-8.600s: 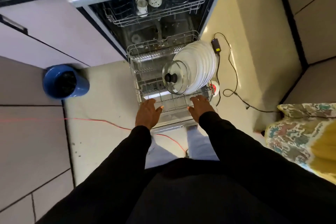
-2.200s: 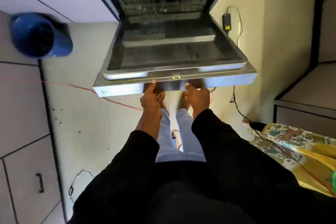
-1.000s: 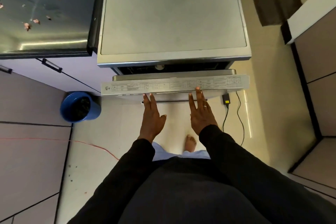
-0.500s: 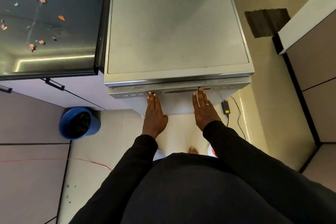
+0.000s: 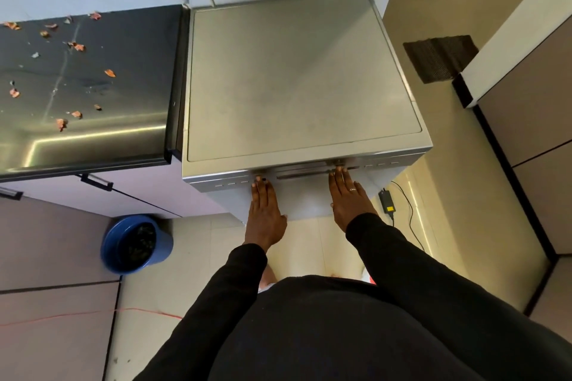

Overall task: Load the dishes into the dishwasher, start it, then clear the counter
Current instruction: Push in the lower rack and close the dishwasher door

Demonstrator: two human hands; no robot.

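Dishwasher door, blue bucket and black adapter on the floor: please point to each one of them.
dishwasher door [image 5: 306,198], head view, middle of its bare front panel.
blue bucket [image 5: 161,249], head view, right side wall.
black adapter [image 5: 386,202], head view, middle of its body.

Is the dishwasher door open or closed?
Closed. The door stands upright, its top edge tucked under the dishwasher top with no gap. The left hand and right hand press flat on it.
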